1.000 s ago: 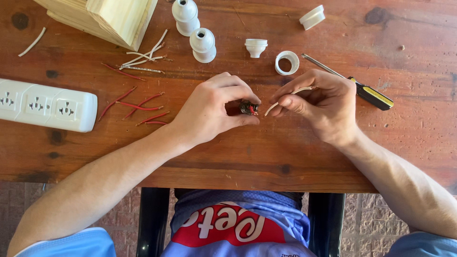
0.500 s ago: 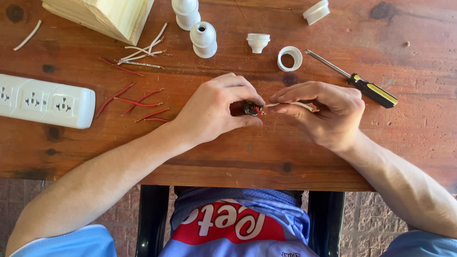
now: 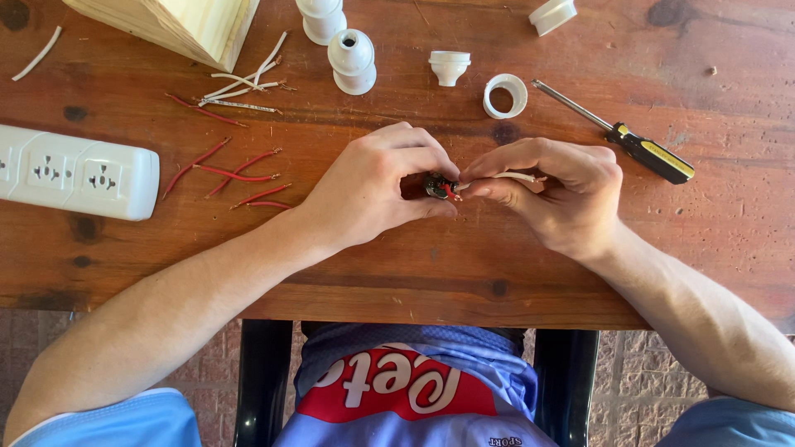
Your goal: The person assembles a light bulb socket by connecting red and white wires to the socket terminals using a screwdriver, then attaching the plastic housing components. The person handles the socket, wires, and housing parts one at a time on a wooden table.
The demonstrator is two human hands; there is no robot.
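Note:
My left hand (image 3: 377, 186) pinches a small dark lamp-holder core (image 3: 436, 185) with a red wire end at it, just above the wooden table (image 3: 414, 273). My right hand (image 3: 555, 194) meets it from the right, its fingertips closed on a thin white wire (image 3: 517, 176) that runs into the core. The two hands touch at the fingertips over the middle of the table. Most of the core is hidden by my fingers.
White lamp-holder parts (image 3: 352, 60), a white cap (image 3: 449, 66) and a white ring (image 3: 505, 95) lie beyond the hands. A yellow-and-black screwdriver (image 3: 633, 145) lies at the right. Red wire pieces (image 3: 236, 175), white wire offcuts (image 3: 244, 81), a white power strip (image 3: 74, 172) and a wooden box (image 3: 178, 25) sit left.
My right hand has closed in on the left, bringing the white wire up to the core. The view has shifted slightly; the things on the table lie as before.

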